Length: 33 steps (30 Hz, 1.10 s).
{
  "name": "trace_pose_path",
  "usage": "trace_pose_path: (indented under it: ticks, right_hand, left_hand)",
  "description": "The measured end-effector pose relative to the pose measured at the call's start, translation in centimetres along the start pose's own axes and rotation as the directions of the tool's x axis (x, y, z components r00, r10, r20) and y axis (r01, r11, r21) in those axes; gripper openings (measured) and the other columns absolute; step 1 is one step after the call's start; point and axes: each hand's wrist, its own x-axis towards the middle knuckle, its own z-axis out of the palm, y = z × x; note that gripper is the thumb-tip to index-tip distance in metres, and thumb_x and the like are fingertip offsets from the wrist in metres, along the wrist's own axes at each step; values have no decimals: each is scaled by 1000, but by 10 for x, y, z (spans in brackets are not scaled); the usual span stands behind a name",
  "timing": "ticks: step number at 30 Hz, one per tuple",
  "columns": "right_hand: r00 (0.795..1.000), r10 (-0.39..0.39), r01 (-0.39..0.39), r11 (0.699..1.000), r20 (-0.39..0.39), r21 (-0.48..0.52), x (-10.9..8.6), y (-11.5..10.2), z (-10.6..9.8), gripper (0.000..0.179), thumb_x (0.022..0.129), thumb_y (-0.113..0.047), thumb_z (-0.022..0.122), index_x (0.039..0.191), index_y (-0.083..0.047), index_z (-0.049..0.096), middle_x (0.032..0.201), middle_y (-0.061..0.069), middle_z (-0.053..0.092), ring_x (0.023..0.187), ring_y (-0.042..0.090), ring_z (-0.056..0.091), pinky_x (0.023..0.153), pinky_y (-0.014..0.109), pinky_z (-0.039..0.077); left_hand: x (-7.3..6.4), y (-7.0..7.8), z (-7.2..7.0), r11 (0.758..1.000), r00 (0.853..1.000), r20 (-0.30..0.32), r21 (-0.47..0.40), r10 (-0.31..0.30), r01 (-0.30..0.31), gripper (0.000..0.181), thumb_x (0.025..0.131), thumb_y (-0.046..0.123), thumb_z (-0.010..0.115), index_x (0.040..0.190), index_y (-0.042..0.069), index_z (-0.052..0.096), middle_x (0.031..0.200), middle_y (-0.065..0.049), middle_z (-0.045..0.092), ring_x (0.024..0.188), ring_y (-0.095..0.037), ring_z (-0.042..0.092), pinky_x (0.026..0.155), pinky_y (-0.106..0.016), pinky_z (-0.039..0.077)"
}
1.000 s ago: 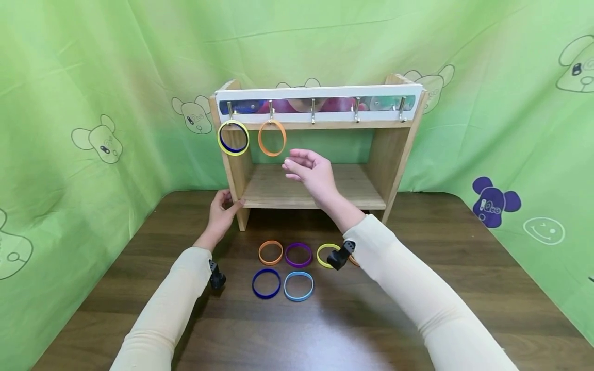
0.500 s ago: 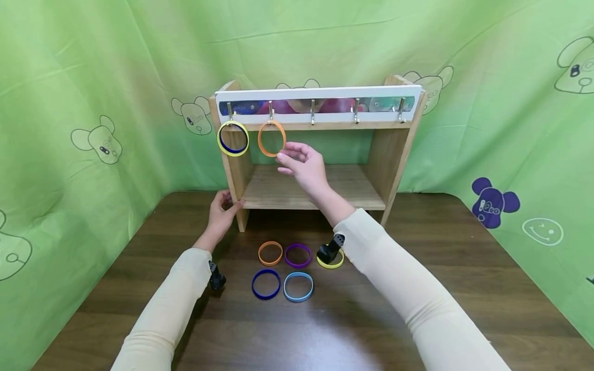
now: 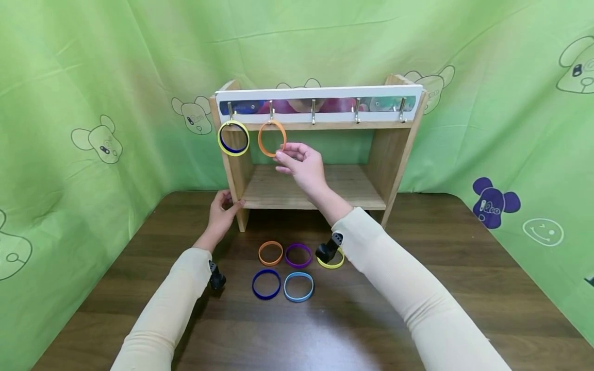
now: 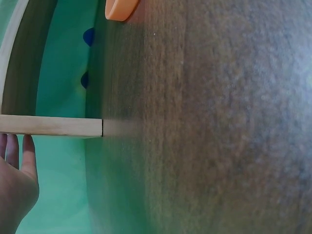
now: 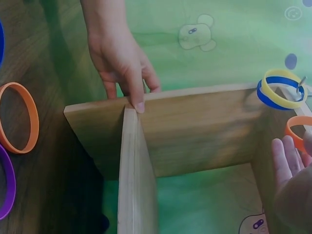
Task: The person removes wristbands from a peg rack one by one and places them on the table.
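Since the frame one second earlier, the right hand (image 3: 303,167) has moved across to the hung orange wristband (image 3: 260,140) from a position clear of it. Its thumb and forefinger pinch the band's lower right rim; the other fingers are partly bent. That band hangs on the second hook from the left end of the white hook rail (image 3: 320,90). Yellow wristband (image 5: 264,87) and dark blue wristband (image 5: 267,102) share the leftmost hook. Left hand (image 3: 220,208) unchanged: thumb on the front edge of the wooden shelf's (image 3: 278,185) left upright, fingers curled around behind it.

Shelf stands at the far edge of the table (image 3: 260,335). Flat on the table, between shelf and near side: second orange (image 3: 270,264), purple (image 3: 298,266) and second yellow band (image 3: 330,267), the last partly covered by the right wrist camera; nearer, second dark blue (image 3: 266,298) and light blue band (image 3: 299,300).
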Motion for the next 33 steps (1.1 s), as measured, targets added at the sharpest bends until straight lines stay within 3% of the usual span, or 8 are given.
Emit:
trace_pose_path:
  ticks: [5, 8, 12, 15, 19, 26, 33]
  right_hand:
    - [1000, 2, -3, 1000, 5, 13, 1, 1, 0, 15, 89, 5, 67, 102, 6, 62, 100, 24, 67, 86, 27, 68, 75, 36, 56]
    - [1000, 4, -4, 1000, 5, 18, 1, 1, 0, 15, 89, 5, 66, 103, 6, 62, 95, 18, 68, 82, 22, 69, 75, 36, 56]
    - [1000, 13, -12, 1000, -4, 22, 2, 0, 0, 15, 89, 5, 66, 103, 6, 63, 92, 14, 68, 87, 27, 69, 75, 35, 56]
    - [1000, 10, -10, 1000, -10, 15, 2, -1, 0, 15, 89, 4, 67, 103, 6, 63, 92, 14, 68, 88, 29, 69, 75, 35, 56]
    - [1000, 3, -3, 1000, -13, 14, 1, -3, 1, 15, 89, 4, 67, 103, 6, 63, 94, 15, 68, 83, 23, 69, 75, 35, 56]
    - [1000, 5, -5, 999, -19, 35, 2, -5, 1, 14, 89, 2, 67, 103, 6, 62, 96, 16, 68, 82, 20, 69, 76, 35, 56]
    - [1000, -25, 26, 998, -15, 50, 0, -12, 2, 13, 90, 0, 67, 100, 5, 63, 94, 16, 69, 83, 21, 69, 76, 36, 56]
  left_hand:
    - [0, 1, 0, 1000, 1000, 9, -27, 8, -8, 37, 91, -1, 65, 123, -9, 50, 116, -22, 54, 101, -20, 47, 91, -45, 40]
    - [-5, 14, 0, 1000, 1000, 20, -19, 8, -8, 36, 90, -3, 64, 122, -12, 49, 115, -24, 54, 100, -21, 47, 91, -47, 40]
    - [-12, 31, 0, 1000, 999, 33, 7, 8, -8, 36, 90, -4, 63, 122, -14, 49, 115, -27, 54, 102, -25, 48, 89, -42, 42]
    - [-14, 35, 0, 1000, 999, 36, 12, 2, -3, 36, 90, -4, 63, 122, -13, 49, 116, -27, 53, 104, -28, 48, 86, -33, 44]
    - [-14, 36, -1, 1000, 999, 37, 14, 1, -2, 37, 91, -3, 63, 123, -13, 49, 116, -27, 53, 105, -30, 48, 82, -27, 44]
    - [-13, 32, -1, 1000, 999, 34, -10, 11, -11, 36, 89, -5, 64, 121, -14, 49, 114, -27, 54, 102, -28, 48, 86, -39, 44]
    - [-13, 33, -2, 1000, 999, 34, -1, 5, -5, 36, 90, -3, 64, 122, -12, 49, 114, -26, 54, 101, -24, 48, 79, -22, 44]
